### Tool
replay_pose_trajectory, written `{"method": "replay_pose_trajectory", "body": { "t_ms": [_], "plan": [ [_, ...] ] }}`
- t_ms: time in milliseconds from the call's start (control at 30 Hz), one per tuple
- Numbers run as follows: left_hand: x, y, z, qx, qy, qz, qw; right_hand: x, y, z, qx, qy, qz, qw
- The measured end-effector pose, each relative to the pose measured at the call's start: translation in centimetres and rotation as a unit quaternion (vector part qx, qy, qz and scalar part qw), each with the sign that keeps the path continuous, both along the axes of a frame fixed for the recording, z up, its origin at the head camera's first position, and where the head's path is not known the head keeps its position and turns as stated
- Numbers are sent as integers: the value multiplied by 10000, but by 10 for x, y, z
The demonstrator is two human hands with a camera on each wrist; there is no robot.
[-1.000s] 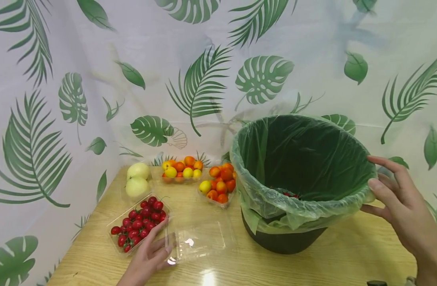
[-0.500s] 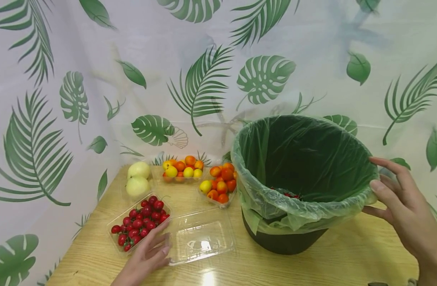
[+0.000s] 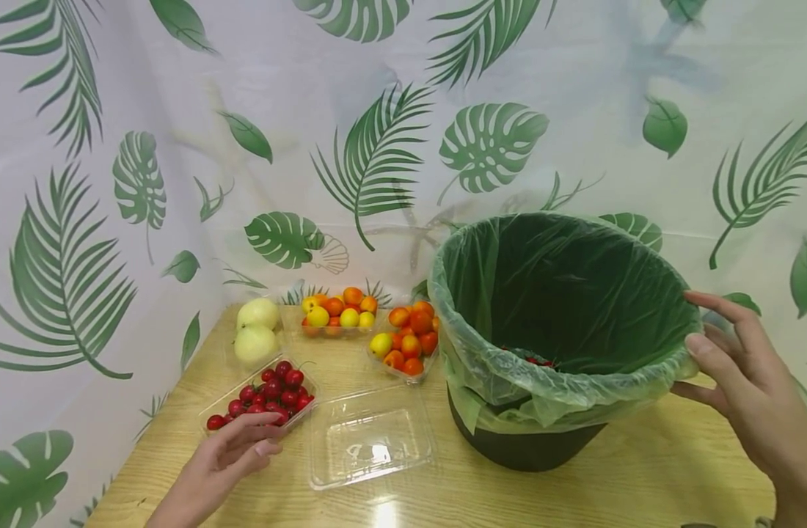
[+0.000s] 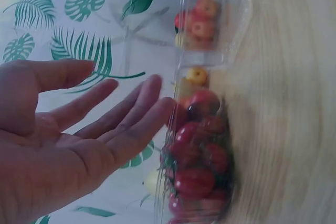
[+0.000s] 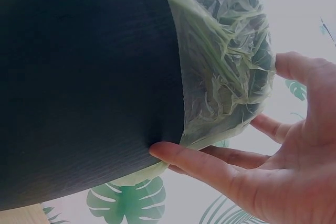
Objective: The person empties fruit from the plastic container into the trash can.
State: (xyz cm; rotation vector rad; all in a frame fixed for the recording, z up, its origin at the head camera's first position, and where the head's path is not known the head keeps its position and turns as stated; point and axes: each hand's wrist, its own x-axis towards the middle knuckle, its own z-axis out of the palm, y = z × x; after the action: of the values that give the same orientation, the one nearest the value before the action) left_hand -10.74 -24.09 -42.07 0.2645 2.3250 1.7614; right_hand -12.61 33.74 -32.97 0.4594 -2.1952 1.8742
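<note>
My left hand [image 3: 221,462], fingers loosely extended, hovers at the near side of a clear box [image 3: 309,412] of small red fruits [image 3: 271,392] that look like cherry tomatoes. In the left wrist view its fingertips come close to the box wall; whether they touch cannot be told. My right hand [image 3: 747,367] rests its spread, mostly straight fingers and thumb on the right side of a dark trash bin [image 3: 522,440], over a thin green bag [image 3: 542,403] folded around the rim. A little red shows inside the bin. Between hand and bin lies an empty clear plastic tray [image 3: 370,444].
Behind the red fruits are two pale round fruits [image 3: 257,330] in clear packaging. Further clear boxes hold small orange and yellow fruits [image 3: 340,312] and orange-red ones [image 3: 410,341], the latter against the bin. A leaf-patterned curtain [image 3: 377,147] hangs behind the wooden table [image 3: 443,506].
My left hand has left the clear tray and moved left to the near side of the red fruits. The tray now lies flat on the table. My right hand stays on the bin.
</note>
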Motion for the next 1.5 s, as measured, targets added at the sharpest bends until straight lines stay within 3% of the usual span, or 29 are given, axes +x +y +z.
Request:
{"method": "replay_pose_trajectory", "body": {
  "t_ms": [133,367,467,600,700,833,933,1200,1500],
  "plan": [
    [-2,-11,3,-241,671,821,9941,0,-1,1,52,-39,-66,10000],
    [-1,-27,-2,-339,1203,2265,9660,-1,-4,2,59,-95,-62,9999],
    [-4,-33,-8,-344,1125,2730,9548,0,-4,2,86,-85,-106,9999],
    [-6,-44,-17,-498,527,3144,9465,0,-3,2,131,-87,-147,9998],
    [-6,-51,-22,-501,152,3071,9502,1,-3,2,165,-89,-161,9997],
    [-5,-54,-27,-403,-369,2548,9655,2,-2,2,147,-70,-152,9998],
    [-7,-53,-32,-345,-807,2208,9714,2,-1,2,109,-63,-127,9998],
    [-15,-47,-43,-183,-1182,1894,9746,3,0,3,122,-63,-128,9998],
    [-15,-47,-39,214,-1409,2053,9683,2,0,3,21,-94,-16,10000]
  ]
}}
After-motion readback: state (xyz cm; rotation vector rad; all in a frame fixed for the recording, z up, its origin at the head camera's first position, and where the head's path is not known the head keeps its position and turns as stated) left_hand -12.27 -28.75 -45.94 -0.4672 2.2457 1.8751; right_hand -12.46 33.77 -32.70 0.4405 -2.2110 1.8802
